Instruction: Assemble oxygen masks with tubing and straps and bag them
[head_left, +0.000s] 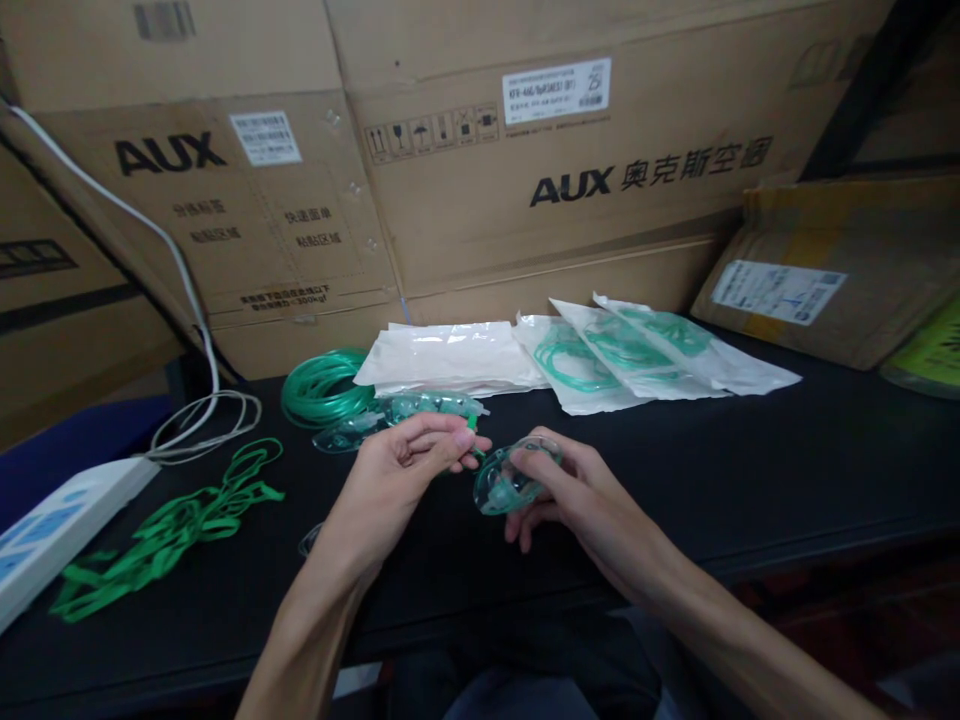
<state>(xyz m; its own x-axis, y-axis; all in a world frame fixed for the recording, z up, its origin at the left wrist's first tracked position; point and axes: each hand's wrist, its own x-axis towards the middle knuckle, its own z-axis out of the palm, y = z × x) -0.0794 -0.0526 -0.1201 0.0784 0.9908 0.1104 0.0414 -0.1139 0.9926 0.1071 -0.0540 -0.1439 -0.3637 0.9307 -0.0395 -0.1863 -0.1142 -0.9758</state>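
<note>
My left hand pinches a thin green elastic strap between thumb and fingers, close to the mask. Gripped in my right hand is a clear, green-tinted oxygen mask, with the thumb over its shell. How the strap meets the mask is hard to make out. Just behind my left hand lie more clear masks on the dark table. A coil of green tubing rests beside them. To the left is a loose tangle of green elastic straps.
White pouches lie along the back, and clear-fronted packs with green tubing fan out to their right. Large cardboard boxes wall the far side. A white power strip and its cable sit at left; a taped carton stands right.
</note>
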